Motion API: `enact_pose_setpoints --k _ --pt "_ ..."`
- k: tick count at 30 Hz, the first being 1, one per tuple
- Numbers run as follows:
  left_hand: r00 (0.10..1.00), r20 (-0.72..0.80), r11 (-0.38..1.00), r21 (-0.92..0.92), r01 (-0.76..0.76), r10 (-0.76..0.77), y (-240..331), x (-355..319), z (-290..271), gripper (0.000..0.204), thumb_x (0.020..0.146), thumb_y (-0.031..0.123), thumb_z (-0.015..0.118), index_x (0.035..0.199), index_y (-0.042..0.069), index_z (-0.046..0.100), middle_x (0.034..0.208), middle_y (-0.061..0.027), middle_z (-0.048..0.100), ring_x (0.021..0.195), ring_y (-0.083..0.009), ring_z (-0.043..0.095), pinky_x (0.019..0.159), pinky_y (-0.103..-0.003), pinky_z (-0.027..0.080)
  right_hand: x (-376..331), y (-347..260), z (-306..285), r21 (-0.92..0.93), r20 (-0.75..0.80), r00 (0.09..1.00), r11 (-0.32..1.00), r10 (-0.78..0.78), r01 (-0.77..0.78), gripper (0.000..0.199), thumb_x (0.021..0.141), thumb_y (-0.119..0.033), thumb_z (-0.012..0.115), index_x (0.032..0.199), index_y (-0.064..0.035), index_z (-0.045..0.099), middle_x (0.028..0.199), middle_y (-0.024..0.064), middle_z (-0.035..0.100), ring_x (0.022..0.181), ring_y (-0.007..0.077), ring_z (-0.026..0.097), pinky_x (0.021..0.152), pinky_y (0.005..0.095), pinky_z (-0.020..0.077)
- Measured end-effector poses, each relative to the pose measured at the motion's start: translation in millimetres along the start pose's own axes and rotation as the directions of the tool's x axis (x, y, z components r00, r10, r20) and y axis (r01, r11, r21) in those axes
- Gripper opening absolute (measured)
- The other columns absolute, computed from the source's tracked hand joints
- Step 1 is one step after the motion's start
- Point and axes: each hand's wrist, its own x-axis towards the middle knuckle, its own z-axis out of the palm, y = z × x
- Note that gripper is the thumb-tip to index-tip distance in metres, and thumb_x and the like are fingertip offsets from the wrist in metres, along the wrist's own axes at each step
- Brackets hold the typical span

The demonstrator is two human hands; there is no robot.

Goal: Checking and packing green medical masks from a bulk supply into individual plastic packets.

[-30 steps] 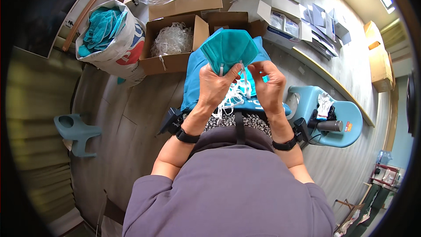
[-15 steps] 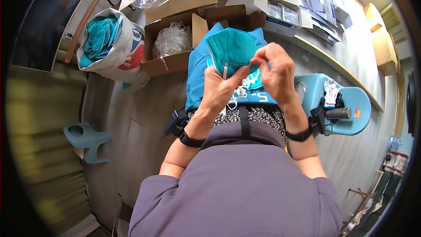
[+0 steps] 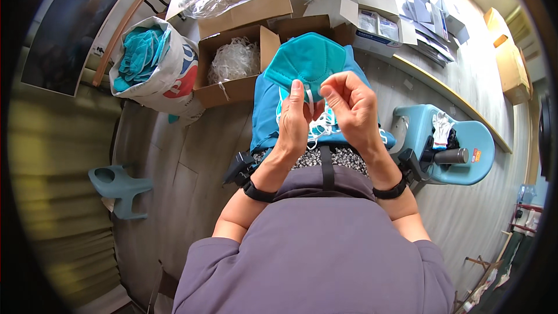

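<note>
Mask, teal and folded, is held up in front of us above the lap, over a pile of teal fabric. Our left hand pinches its lower edge beside a white strap; our right hand is closed, fingertips nipping at the strap end. We judge the step to be fixing or checking the strap. Next we need a steady pinch and a careful pull without creasing the mask. A box of white straps sits well beyond.
</note>
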Motion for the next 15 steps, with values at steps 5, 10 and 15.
enact_pose_setpoints --k 5,10,15 --pt "0.998 0.005 0.993 -0.101 -0.066 0.067 4 -4 16 0.045 0.107 0.038 0.034 0.118 0.0 0.057 0.104 -0.0073 0.063 0.089 -0.0147 0.059 0.081 -0.028 0.046 2 12 1 -0.429 0.07 0.986 0.888 -0.15 0.166 0.018 0.083 -0.003 0.076 0.089 -0.0002 0.059 0.081 0.0038 0.06 0.071 0.0064 0.053 0.059 0.0216 0.0445" --pt "0.924 0.07 0.794 0.489 -0.36 0.376 -3 0 5 0.035 0.106 0.031 0.044 0.107 0.0 0.062 0.094 -0.0087 0.065 0.081 -0.0168 0.06 0.072 -0.031 0.048 -1 -2 -12 -0.143 0.061 0.987 0.98 0.152 -0.142 0.012 0.089 -0.002 0.069 0.089 0.0003 0.058 0.074 0.004 0.06 0.066 0.0055 0.051 0.057 0.0222 0.0418" --pt "0.843 0.229 0.475 0.741 -0.475 0.487 -3 0 3 0.019 0.102 0.017 0.052 0.099 0.0 0.06 0.08 -0.0138 0.06 0.069 -0.0294 0.058 0.061 -0.038 0.046 7 19 -22 -0.289 0.029 0.987 0.944 -0.155 0.157 0.013 0.086 0.002 0.071 0.086 0.0003 0.058 0.071 0.0051 0.066 0.063 0.0045 0.058 0.057 0.0203 0.0462"
